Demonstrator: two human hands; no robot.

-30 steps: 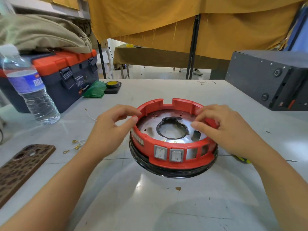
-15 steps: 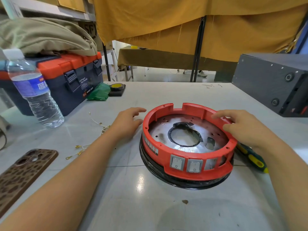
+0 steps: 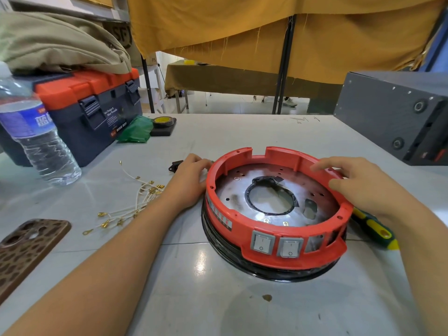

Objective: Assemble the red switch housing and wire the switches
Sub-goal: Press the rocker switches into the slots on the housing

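One red housing is sitting on the table, on top of a black ring, with a metal plate inside it. In its front wall two switches are sitting side by side, and next to them are two empty windows, the far one hard to make out. The left hand is lying beside the housing's left wall, its fingers reaching to one small black part; whether they are grasping it I cannot tell, because the hand is hiding most of it. The right hand is resting loosely on the right rim, fingers spread, grasping nothing. One bunch of white wires with gold terminals is lying to the left; they are tangled, so I cannot count them. One screwdriver is showing partly from under the right wrist. One bottle and one phone are being cut off by the left edge.
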